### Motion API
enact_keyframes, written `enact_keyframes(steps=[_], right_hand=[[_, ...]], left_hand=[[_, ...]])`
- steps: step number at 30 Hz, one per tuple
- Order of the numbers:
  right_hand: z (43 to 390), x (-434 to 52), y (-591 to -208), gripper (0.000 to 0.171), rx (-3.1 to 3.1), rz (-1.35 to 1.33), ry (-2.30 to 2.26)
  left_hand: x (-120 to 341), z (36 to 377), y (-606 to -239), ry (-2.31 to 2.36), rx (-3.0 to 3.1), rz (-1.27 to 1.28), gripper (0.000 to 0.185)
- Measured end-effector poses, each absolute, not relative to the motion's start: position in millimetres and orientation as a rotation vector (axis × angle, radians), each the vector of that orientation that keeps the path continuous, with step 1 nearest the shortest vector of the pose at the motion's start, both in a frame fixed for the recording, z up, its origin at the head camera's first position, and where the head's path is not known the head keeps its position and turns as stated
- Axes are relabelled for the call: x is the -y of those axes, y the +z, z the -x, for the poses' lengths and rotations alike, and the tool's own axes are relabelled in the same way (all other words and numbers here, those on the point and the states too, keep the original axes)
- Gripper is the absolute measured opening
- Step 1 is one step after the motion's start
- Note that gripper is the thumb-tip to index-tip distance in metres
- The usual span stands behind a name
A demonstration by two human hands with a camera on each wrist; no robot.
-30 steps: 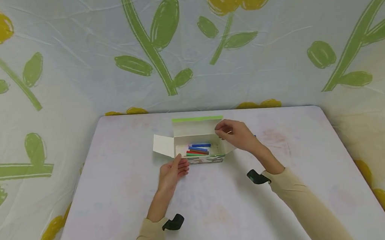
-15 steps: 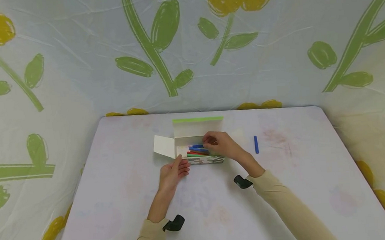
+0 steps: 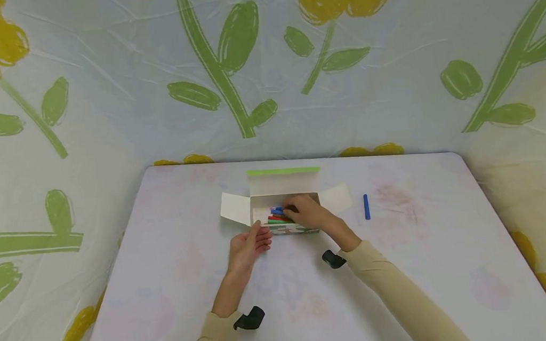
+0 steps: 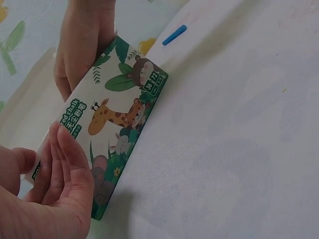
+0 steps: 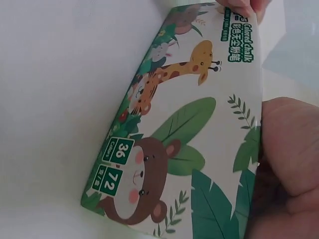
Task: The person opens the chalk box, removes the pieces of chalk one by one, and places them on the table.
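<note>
The right hand reaches into an open chalk box, its grip curled on a blue chalk stick; the left hand, fingers straight, steadies the box front mid-worktop; another blue stick lies apart

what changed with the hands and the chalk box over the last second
The right hand moved from the box's right flap leftward and down into the open chalk box, its fingertips now at the blue chalk inside; whether it grips one cannot be told. This uncovered the loose blue chalk on the table. The left hand stayed against the box's near left corner; the box did not move.
</note>
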State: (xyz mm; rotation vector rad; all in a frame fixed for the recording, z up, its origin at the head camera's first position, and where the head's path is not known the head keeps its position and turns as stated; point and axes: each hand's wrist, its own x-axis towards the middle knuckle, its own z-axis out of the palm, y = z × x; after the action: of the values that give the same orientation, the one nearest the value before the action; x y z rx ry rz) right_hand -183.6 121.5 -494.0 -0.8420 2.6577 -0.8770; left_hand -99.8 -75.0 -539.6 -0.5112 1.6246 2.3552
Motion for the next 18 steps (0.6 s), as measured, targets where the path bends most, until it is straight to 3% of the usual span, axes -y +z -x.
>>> enact_keyframes(steps=[18], right_hand=[[184.9, -111.2, -496.8, 0.022, -2.661, 0.572, -0.872]], left_hand=[[71.8, 99.3, -540.8, 2.389, -1.601, 0.528, 0.045]])
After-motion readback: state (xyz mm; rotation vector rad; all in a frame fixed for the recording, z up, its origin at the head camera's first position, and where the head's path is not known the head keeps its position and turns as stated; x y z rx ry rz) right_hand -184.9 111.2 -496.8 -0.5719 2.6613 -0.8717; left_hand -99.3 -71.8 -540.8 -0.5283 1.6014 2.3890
